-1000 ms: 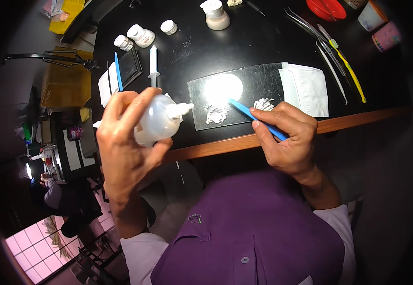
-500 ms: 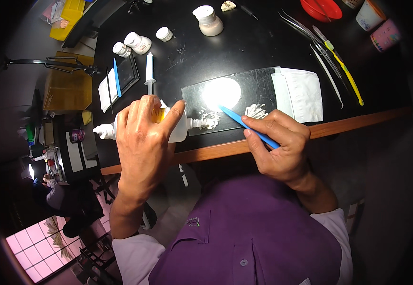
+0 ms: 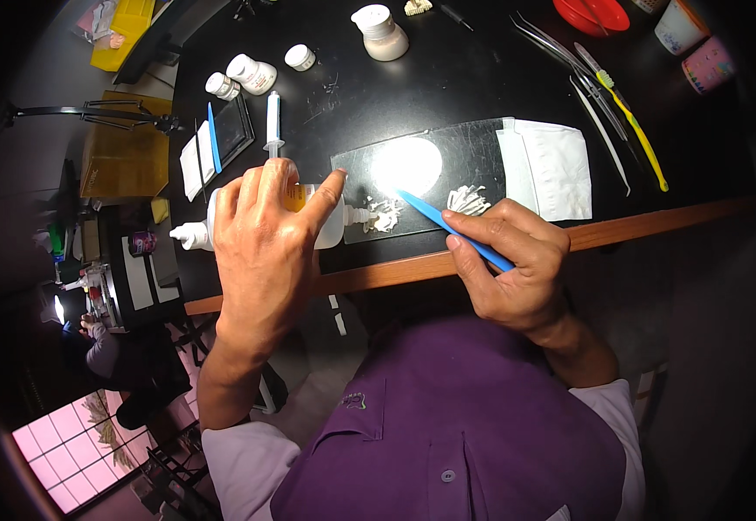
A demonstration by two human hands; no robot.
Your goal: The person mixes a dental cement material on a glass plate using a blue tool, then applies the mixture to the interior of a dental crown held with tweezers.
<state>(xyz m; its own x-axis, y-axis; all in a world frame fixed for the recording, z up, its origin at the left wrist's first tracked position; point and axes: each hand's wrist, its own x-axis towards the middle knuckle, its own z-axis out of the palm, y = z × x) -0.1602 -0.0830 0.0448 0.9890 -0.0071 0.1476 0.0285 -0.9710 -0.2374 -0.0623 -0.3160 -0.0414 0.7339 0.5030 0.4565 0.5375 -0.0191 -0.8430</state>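
Note:
My left hand (image 3: 269, 221) is closed around a translucent squeeze bottle (image 3: 330, 227), tipped on its side with its white nozzle toward the right. That nozzle ends beside a pile of white crumbs (image 3: 384, 214) on a dark glass slab (image 3: 473, 143). A white pointed cap (image 3: 189, 235) sticks out left of the same hand; whether it belongs to another bottle is hidden. Between thumb and fingers, my right hand (image 3: 517, 260) pinches a blue plastic spatula (image 3: 430, 211). Its tip reaches the slab, near a bright round reflection. A second white pile (image 3: 467, 201) lies just beyond my right fingers.
Folded white paper (image 3: 551, 169) overlaps the slab's right end. Tweezers (image 3: 560, 52) and a yellow toothbrush (image 3: 634, 122) lie farther right. A syringe (image 3: 274, 122), small white jars (image 3: 252, 75) and a larger jar (image 3: 382, 35) stand or lie behind. The wooden table edge (image 3: 386, 273) runs nearest me.
My left hand and the bottle have shifted very slightly, the nozzle now closer to the crumbs. The right hand and blue spatula hold nearly the same place.

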